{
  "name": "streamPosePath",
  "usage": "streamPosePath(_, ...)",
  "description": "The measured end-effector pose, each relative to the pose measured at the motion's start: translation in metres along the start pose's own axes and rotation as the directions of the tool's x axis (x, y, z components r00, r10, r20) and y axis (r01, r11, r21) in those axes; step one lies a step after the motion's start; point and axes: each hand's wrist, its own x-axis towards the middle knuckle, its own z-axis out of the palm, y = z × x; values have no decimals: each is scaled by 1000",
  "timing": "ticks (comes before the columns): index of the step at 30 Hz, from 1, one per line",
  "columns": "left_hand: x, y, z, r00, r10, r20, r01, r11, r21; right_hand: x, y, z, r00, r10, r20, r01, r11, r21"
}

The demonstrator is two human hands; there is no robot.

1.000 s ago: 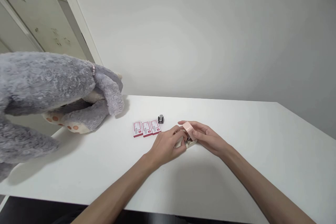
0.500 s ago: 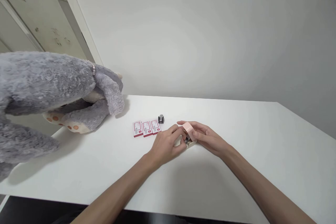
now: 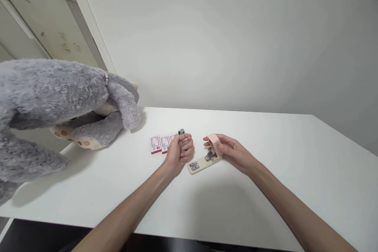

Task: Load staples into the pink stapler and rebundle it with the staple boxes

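Note:
A small stapler lies open on the white table, its cream base flat and its pink top lifted. My right hand holds the raised pink top between thumb and fingers. My left hand is curled closed a little to the left of the base, fingers pinched on something small that I cannot make out. Just beyond its knuckles lie three small red-and-white staple boxes in a row and a small dark metal piece.
A large grey plush toy lies across the table's left end, paws toward the boxes. A white wall runs behind the table, with a cabinet at upper left. The table's front edge is near my forearms.
My left hand has pulled away leftward from the stapler and curled shut near the boxes. The stapler's cream base now shows, opened flat, while my right hand keeps the pink top up.

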Motion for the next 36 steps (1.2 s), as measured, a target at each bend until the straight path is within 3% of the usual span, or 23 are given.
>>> streamPosePath(6, -4, 0, 0, 1000, 4, 13, -4, 998, 59, 1, 2, 1, 995, 21, -97, -31, 994, -105)
streamPosePath(16, -2, 0, -1, 1000, 25, -4, -24, 999, 34, 2, -1, 3, 964, -49, -261, -14, 973, -232)
streamPosePath(26, -2, -2, -2, 1000, 9, 23, -10, 999, 45, 3, 1, 6, 934, -126, -333, -10, 925, -380)
streamPosePath(31, -6, -5, 4, 973, -155, 173, 137, 985, 108, 7, 8, 15, 935, -142, -325, -13, 903, -430)
streamPosePath(36, -11, -4, 13, 867, -395, 303, 318, 908, 274, 22, 22, 23, 904, -221, -366, 5, 861, -508)
